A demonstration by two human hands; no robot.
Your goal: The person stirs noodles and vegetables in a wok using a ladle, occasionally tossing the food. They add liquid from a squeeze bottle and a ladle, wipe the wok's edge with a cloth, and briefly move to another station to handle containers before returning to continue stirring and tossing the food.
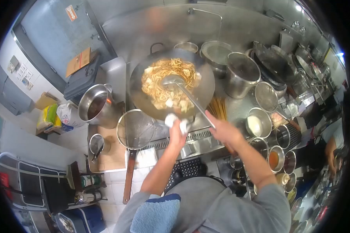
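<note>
A large dark wok (138, 83) sits on the stove, holding noodles (165, 95) mixed with pale chunks. My left hand (177, 134) is closed on a folded white cloth (175, 120) at the wok's near rim. Whether a wok handle lies under that cloth is hidden. My right hand (224, 130) grips the long metal handle of a ladle (174, 80), whose bowl rests among the noodles.
To the left are a mesh strainer (136, 130) with a wooden handle and a steel pot (93, 105). On the right stand a tall pot (242, 73), another strainer (266, 96) and several bowls of ingredients, including an orange liquid (274, 159). Another person's arm (331, 151) shows at far right.
</note>
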